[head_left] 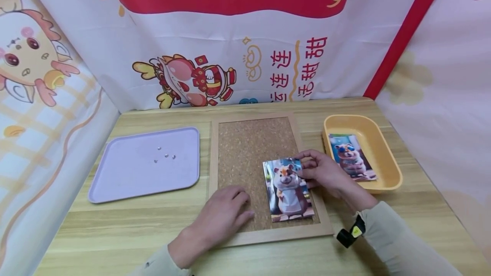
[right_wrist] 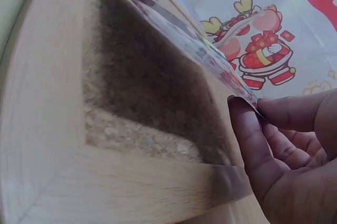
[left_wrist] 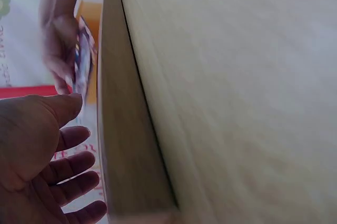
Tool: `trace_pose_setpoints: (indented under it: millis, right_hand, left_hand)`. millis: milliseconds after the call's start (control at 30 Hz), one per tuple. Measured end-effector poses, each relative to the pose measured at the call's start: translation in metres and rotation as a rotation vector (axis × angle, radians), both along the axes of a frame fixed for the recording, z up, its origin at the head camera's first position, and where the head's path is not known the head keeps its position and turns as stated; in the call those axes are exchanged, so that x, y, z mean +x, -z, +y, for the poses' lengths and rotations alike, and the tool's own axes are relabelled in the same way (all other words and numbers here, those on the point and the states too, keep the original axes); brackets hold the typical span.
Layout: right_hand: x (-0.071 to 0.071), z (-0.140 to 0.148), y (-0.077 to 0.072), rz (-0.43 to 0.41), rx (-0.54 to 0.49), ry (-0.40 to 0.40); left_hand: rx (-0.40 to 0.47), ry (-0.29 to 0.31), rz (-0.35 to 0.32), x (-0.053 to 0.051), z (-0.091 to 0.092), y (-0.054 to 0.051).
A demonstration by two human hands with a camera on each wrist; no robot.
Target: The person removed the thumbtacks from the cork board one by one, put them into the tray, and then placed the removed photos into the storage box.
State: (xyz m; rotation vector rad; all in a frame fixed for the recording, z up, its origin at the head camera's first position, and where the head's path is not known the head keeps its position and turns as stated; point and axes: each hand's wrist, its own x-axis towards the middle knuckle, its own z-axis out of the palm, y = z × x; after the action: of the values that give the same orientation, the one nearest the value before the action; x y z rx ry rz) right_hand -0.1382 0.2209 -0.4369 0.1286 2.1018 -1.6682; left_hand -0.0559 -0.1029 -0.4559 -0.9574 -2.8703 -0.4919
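My right hand (head_left: pixel 324 173) pinches the right edge of a glossy hamster picture card (head_left: pixel 289 195) between thumb and fingers. In the right wrist view the card (right_wrist: pixel 184 39) is tilted and raised over the cork, casting a shadow, with the thumb (right_wrist: pixel 295 112) on its edge. Below it lies a cork board (head_left: pixel 245 148) in a light wood frame. Over the board's lower left part is my left hand (head_left: pixel 226 212), its fingers loosely bent and holding nothing. In the left wrist view those fingers (left_wrist: pixel 73 166) hang beside the wooden frame (left_wrist: pixel 118 103).
To the right, a yellow bin (head_left: pixel 385 156) holds more hamster cards (head_left: pixel 350 159). A lilac tray (head_left: pixel 130 169) at left carries several small shiny pieces (head_left: pixel 166 155). Printed cloth (head_left: pixel 215 29) hangs behind the wooden table (head_left: pixel 153 220).
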Motion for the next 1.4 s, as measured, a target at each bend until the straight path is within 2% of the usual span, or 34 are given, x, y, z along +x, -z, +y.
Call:
trace_pose_setpoints:
  millis: [133, 333, 467, 700, 900, 1133, 1400]
  right_hand:
    - [0.0, 0.002, -0.007, 0.01, -0.015, 0.013]
    - [-0.001, 0.01, -0.022, 0.06, -0.034, 0.012]
    - [-0.004, 0.024, -0.035, 0.089, -0.054, 0.022]
    - [-0.012, 0.069, -0.055, 0.129, -0.09, 0.072]
    - [-0.023, 0.117, -0.068, 0.126, -0.123, 0.109]
    - [-0.037, 0.165, -0.071, 0.104, -0.016, 0.137]
    - [-0.047, 0.191, -0.058, 0.035, -0.015, 0.157]
  left_hand:
    - [0.021, -0.026, 0.016, -0.001, -0.009, 0.005]
    - [0.045, -0.013, 0.052, -0.002, -0.015, 0.01]
    - [0.039, -0.009, 0.049, -0.002, -0.016, 0.01]
    - [0.017, -0.012, 0.027, -0.002, -0.017, 0.009]
    - [0.017, -0.009, 0.024, -0.002, -0.017, 0.009]
    - [0.022, -0.013, 0.021, -0.002, -0.017, 0.01]
    - [0.016, -0.015, 0.03, -0.002, -0.017, 0.01]
